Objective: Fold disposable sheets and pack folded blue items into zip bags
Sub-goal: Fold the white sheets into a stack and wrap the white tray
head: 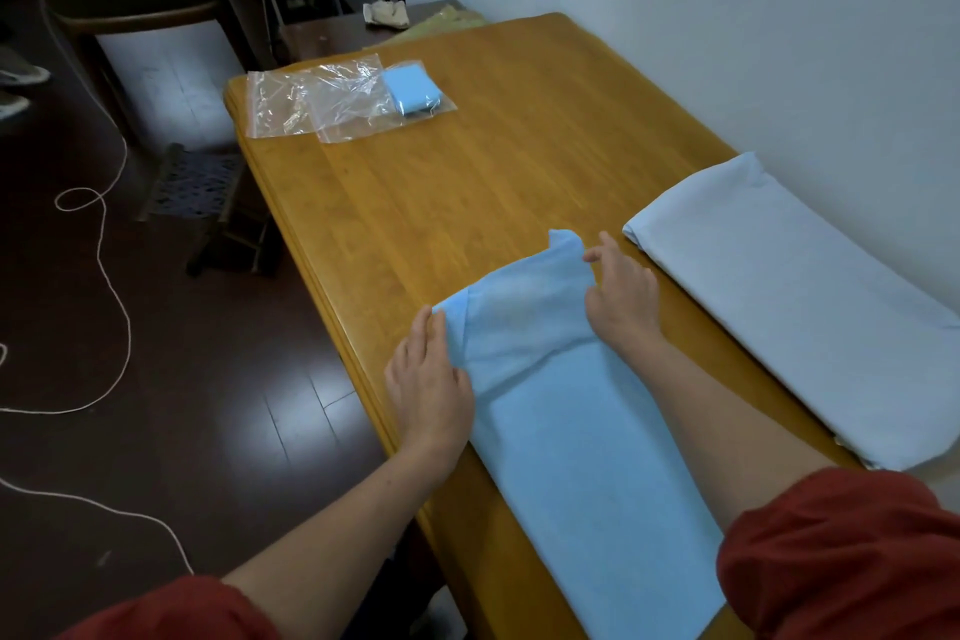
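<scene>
Item 1, blue sheet [571,405]: lies as a long band on the near part of the table [519,130], running away from the near edge. Far end rumpled, one corner standing up loose.

Item 2, left hand [431,379]: rests on the band's left edge close to the table's rim, fingers laid nearly straight over a turned-in strip. Thumb hidden, so any grip underneath not to be told.

Item 3, right hand [621,296]: sits at the band's right edge near the far end, fingers curled inward, pinching the fabric just below the raised corner.

Item 4, zip bags [311,104]: two, clear, overlapping, at the far left corner, well apart from both hands. Folded blue item [413,88] at the end of one of them; inside or on top not certain.

Item 5, pale sheet [795,307]: folded long, against the wall, just beside the right forearm, untouched.

Step judged in hand: squaring the far end ahead of the next fold.

Handling notes: flatten the loose corner first. Draw both long edges parallel. Pin with the left palm while pulling taut with the right. Bring far end to near end, edge on edge. Press the crease from the middle outward. Thin fabric, likely to slide on smooth wood and spring back. Keep off the table's left rim to avoid overhang.
</scene>
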